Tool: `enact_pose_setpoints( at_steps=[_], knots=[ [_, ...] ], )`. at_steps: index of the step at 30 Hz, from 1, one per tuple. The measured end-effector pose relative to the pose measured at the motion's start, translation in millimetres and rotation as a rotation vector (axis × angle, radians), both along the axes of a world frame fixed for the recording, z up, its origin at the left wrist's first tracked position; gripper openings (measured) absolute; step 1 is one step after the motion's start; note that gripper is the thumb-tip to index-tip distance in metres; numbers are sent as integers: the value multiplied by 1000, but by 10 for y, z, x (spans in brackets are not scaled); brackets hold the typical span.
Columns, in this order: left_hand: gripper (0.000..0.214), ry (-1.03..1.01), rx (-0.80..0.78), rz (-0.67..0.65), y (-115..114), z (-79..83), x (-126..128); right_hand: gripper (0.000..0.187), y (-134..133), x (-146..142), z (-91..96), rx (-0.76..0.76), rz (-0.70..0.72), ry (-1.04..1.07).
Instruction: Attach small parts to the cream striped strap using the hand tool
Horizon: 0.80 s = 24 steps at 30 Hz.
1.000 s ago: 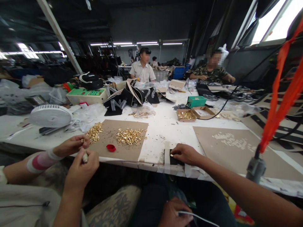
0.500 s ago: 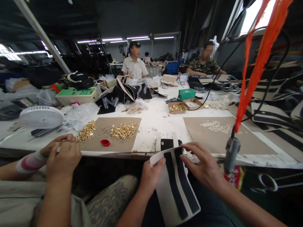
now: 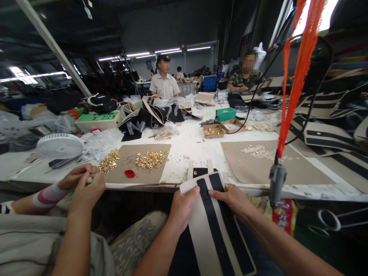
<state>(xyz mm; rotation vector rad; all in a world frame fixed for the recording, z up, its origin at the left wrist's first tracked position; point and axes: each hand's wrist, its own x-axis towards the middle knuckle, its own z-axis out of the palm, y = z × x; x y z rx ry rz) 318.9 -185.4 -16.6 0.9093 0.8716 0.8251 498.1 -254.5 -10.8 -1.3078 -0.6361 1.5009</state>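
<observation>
A beige panel with black stripes [image 3: 201,226] tilts over my lap, its top edge near the table's front. My left hand [image 3: 182,209] grips its left edge, thumb on the face. On the right edge my right hand [image 3: 232,199] is closed, the thumb pressed on a black stripe; the fingers behind the panel are hidden. Just beyond the panel, a black piece with a gold fitting [image 3: 196,173] and beige straps lies at the table edge.
Piles of gold metal fittings [image 3: 151,160] and a red ring-shaped item [image 3: 129,173] lie on brown board at left. A grey device [image 3: 276,186] hangs from orange cords at right. A co-worker's hands [image 3: 86,182] work close on my left. Small white pieces [image 3: 258,151] lie on the right board.
My right hand has moved from the top corner, fingers spread, to a grip with the thumb on the panel. The panel has shifted slightly and tilted. The view has turned a little.
</observation>
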Motion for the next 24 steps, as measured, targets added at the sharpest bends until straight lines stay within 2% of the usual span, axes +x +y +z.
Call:
enact_pose_setpoints(
  at_steps=[8,21,24],
  knots=[
    [60,-26,-75,-137,-39,63,34,35,5,31,-52,-31,-146,-20],
    [48,22,60,-215,-29,24,114,45,-48,42,72,22,-172,71],
    [49,67,115,-204,-44,-5,153,46,-146,96,33,102,-228,-118]
  ],
)
